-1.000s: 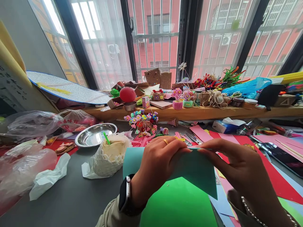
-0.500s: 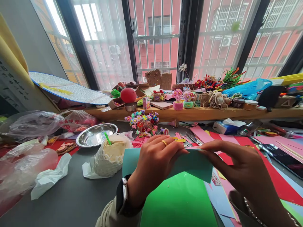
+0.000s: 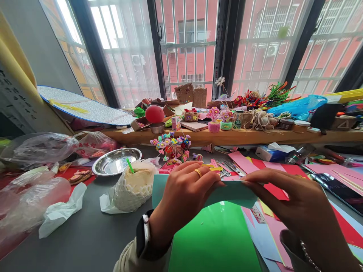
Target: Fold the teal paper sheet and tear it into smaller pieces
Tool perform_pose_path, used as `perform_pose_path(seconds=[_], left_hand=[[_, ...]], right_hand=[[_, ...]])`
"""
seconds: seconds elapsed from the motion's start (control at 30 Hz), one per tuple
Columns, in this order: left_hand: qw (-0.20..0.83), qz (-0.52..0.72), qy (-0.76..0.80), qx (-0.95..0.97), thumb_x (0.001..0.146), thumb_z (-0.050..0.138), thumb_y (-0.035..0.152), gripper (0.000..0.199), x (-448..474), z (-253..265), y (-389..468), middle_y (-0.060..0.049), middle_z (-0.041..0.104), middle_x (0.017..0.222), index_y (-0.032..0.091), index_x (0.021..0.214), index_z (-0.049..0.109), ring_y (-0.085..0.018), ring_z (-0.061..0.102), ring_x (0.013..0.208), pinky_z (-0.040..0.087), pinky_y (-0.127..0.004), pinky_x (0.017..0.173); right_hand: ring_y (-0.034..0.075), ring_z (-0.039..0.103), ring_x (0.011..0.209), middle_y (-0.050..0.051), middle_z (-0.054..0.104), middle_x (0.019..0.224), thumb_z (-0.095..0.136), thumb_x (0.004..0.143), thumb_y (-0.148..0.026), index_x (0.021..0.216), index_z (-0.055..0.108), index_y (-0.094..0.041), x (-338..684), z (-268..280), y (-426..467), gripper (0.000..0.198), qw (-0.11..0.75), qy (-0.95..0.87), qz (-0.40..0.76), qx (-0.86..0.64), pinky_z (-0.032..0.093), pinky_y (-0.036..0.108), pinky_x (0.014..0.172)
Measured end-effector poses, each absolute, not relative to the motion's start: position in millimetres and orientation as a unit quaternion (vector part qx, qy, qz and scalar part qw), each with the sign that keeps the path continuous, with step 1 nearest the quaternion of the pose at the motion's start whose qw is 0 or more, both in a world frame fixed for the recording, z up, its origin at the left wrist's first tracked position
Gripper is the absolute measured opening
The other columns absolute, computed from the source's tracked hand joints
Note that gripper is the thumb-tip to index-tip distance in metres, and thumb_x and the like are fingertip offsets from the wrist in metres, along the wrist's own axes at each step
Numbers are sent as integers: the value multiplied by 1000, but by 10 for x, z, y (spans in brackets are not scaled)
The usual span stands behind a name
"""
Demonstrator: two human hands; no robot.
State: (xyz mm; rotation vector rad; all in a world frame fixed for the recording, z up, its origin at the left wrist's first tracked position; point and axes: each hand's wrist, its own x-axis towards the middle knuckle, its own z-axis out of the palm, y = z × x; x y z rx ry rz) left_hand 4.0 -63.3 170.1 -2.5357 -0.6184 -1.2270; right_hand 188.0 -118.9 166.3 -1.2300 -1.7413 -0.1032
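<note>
A teal sheet of paper (image 3: pixel 227 195) is held up by its top edge between my two hands, above a bright green sheet or mat (image 3: pixel 212 238) on the desk. My left hand (image 3: pixel 190 189) is closed over the paper left of its middle, fingers curled across the upper edge. Near the right end, my right hand (image 3: pixel 286 192) pinches that edge between thumb and fingers. The paper's lower side bends toward me. How far my left fingers reach behind it is hidden.
Left stand a bagged coconut with a green straw (image 3: pixel 136 185), a steel plate (image 3: pixel 116 162) and crumpled tissue (image 3: pixel 64 211). Scissors (image 3: pixel 225 173) and beaded flowers (image 3: pixel 171 147) lie beyond my hands. Coloured papers (image 3: pixel 275 241) and a phone (image 3: pixel 340 189) are right. Crafts line the wooden sill (image 3: pixel 181 136).
Both hands have shifted slightly right with the teal paper. Its lower right part has lifted and curls more, so more of the green surface shows beneath.
</note>
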Motion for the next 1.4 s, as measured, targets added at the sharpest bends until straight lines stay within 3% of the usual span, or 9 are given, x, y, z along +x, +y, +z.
perform_pose_path(seconds=[0.4, 0.6, 0.87, 1.13, 1.27, 1.4], left_hand=[[125, -403, -217, -880, 77, 53, 26, 11, -99, 1757, -594, 2, 64, 69, 18, 73, 58, -13, 57, 71, 43, -27, 74], [135, -420, -219, -870, 76, 54, 24, 10, -213, 1798, -556, 3, 62, 64, 17, 70, 57, -10, 54, 61, 43, -27, 75], [165, -424, -217, -863, 76, 54, 25, 12, -275, 1833, -549, 1, 61, 63, 16, 68, 57, -12, 56, 66, 44, -25, 69], [153, -425, -215, -866, 77, 53, 25, 11, -394, 1851, -524, 1, 61, 65, 16, 71, 56, -11, 55, 66, 44, -25, 71], [180, -437, -234, -850, 77, 52, 25, 12, -469, 1854, -476, 1, 59, 63, 17, 70, 55, -11, 55, 65, 44, -24, 67], [189, -438, -236, -846, 78, 52, 26, 12, -518, 1877, -473, 2, 59, 63, 18, 70, 54, -12, 56, 67, 44, -23, 65]], right_hand=[[12, 59, 54, -5, 65, 65, 55, 72, -25, 69, 62, -29, 1963, 1662, -1229, 9, 504, -705, -67, -494, 46, 19, 55], [14, 59, 53, -5, 66, 65, 58, 70, -29, 70, 63, -29, 2066, 1654, -1227, 5, 504, -688, -74, -517, 46, 21, 57], [10, 59, 53, -10, 66, 65, 55, 71, -38, 69, 62, -31, 2124, 1664, -1222, 10, 500, -688, -97, -517, 45, 18, 53], [10, 60, 49, -9, 67, 64, 52, 73, -40, 72, 61, -30, 2227, 1694, -1237, 13, 443, -712, -160, -521, 45, 18, 46], [11, 60, 49, -7, 67, 61, 54, 71, -42, 71, 63, -30, 2321, 1686, -1221, 15, 445, -690, -193, -537, 44, 19, 42], [11, 60, 48, -7, 67, 62, 56, 69, -42, 69, 64, -30, 2332, 1691, -1204, 14, 466, -685, -156, -538, 45, 19, 43]])
